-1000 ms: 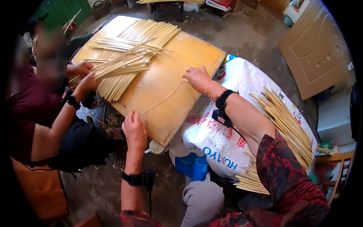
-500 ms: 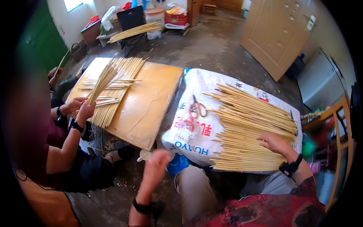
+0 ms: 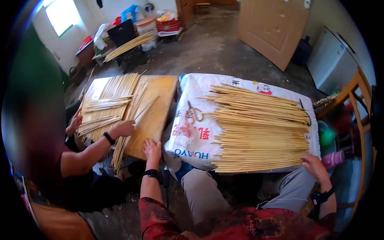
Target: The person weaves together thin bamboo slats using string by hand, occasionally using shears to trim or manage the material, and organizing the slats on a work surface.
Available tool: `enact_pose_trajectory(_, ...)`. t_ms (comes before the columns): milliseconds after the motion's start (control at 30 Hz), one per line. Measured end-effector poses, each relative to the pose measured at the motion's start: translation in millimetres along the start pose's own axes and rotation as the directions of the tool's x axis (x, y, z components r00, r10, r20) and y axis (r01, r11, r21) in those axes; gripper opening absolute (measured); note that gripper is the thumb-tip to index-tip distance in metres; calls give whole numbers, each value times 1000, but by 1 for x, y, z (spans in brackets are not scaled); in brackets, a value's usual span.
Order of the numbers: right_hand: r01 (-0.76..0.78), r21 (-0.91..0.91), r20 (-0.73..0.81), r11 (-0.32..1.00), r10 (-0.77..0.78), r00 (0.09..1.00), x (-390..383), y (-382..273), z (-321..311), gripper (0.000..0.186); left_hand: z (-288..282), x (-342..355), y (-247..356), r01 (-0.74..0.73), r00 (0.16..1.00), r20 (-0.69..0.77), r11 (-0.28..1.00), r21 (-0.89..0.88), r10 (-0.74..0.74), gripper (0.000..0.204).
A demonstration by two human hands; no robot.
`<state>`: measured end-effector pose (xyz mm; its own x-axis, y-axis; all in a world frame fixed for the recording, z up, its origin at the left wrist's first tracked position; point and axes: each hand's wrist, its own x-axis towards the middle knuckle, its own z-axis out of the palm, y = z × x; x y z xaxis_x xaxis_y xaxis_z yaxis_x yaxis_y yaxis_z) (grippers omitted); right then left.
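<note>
My left hand rests on the near right corner of a wooden board, its fingers spread. At the near right end of a broad row of straw-coloured stalks is my right hand. Its fingers are loosely bent beside the stalk ends, and I see nothing held in them. These stalks lie side by side on a white woven sack with coloured print. Scissors with looped handles lie on the sack, left of the stalks.
To my left, a co-worker's hand is at loose stalks slanting across the board. More stalks lie there in crossed layers. Beyond stands a dark chair bearing a bundle. A wooden chair and pink bottle are at right.
My left hand has gone from the air down onto the board's corner. My right hand has drawn back from above the stalks to their near right end. The co-worker's raised bundle is now down.
</note>
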<state>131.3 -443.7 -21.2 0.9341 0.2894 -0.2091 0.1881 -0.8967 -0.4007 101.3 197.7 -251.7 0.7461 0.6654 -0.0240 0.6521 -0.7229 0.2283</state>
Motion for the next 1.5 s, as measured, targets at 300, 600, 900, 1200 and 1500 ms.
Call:
enact_pose_trajectory(300,176,35,62,984,-178,982,64,-59,18,22,-12,4,-49,-119,963,-247,992,-41,105,49)
enact_pose_trajectory(600,212,-43,98,976,-207,974,66,-62,18,23,-1,14,-11,-35,981,-191,999,31,41,46)
enact_pose_trajectory(900,240,-31,136,970,-234,963,77,-75,26,23,-24,-29,-23,-123,991,-53,992,-13,122,28)
enact_pose_trajectory(1200,208,-26,166,978,-201,966,89,-73,32,23,-30,67,32,-266,896,-368,964,6,249,17)
enact_pose_trajectory(1500,150,-36,169,988,-142,975,87,-72,28,23,32,108,32,-97,916,-384,993,74,118,9)
